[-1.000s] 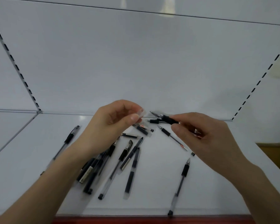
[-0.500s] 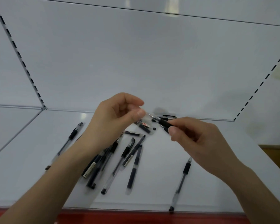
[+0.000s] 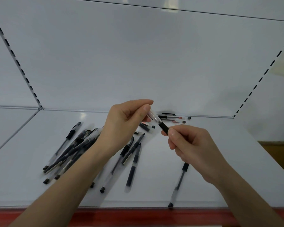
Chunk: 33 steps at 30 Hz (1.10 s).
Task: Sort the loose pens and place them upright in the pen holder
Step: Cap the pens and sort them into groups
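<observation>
Above the shelf (image 3: 203, 161) I saw the left hand (image 3: 125, 125) pinching the cap (image 3: 152, 116) — right hand (image 3: 192, 146) curled round the pen (image 3: 164, 127).

Nothing here I can read, faint print on some pens (image 3: 132, 172) too small and blurred to make out
</observation>
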{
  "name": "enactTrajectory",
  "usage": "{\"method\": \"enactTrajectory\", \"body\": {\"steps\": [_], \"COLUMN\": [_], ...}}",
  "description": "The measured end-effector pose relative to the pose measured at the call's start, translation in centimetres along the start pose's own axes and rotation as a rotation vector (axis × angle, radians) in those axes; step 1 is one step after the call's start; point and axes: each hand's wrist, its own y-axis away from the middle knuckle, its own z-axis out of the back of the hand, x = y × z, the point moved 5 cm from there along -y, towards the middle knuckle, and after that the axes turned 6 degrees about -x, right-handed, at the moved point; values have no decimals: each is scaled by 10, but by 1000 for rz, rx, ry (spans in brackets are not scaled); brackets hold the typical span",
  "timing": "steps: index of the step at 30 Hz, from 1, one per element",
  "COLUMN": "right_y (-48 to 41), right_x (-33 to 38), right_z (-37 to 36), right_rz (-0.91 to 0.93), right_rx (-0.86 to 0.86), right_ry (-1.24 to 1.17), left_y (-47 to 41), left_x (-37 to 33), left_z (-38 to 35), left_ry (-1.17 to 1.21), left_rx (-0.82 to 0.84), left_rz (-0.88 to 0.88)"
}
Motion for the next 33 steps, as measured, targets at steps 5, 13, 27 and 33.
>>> {"method": "enactTrajectory", "body": {"steps": [5, 13, 27, 33], "right_y": [-3, -23, -18, -19], "right_x": [-2, -48, -67, -61], "right_z": [3, 63, 87, 51], "right_rz": [20, -43, -172, -105], "right_rx": [26, -112, -146, -14], "right_ry": [39, 582, 665, 643], "left_y": [-2, -7, 0, 0], "left_x": [4, 29, 55, 52], "left_z": [0, 25, 9, 37], "left_ry": [9, -76, -104, -117], "left_rx": [-19, -148, -78, -165], "left_rz": [29, 131, 191, 215]}}
